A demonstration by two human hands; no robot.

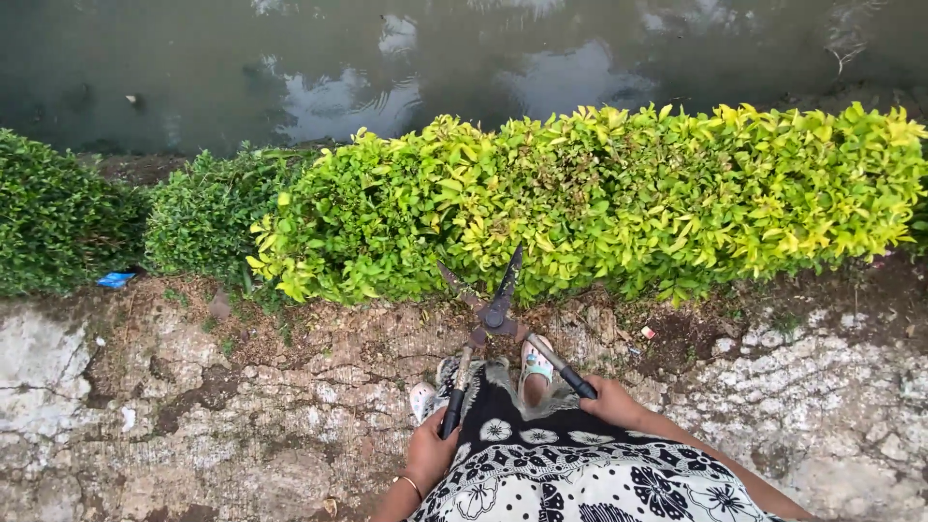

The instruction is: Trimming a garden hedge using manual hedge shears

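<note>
The left hand (430, 449) and the right hand (611, 401) each grip one handle of the shears (498, 309). The blades stand open just ahead of the hands, at the lower edge of the hedge (599, 193). Few cuttings lie on the ground (242, 406), so I judge trimming has hardly begun.

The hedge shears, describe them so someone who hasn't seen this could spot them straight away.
Start at the yellow-green hedge along the water. At its near edge, above cracked pavement, the hedge shears point into the leaves. Their dark blades are open in a V, one handle in each hand, left hand, right hand.
</note>
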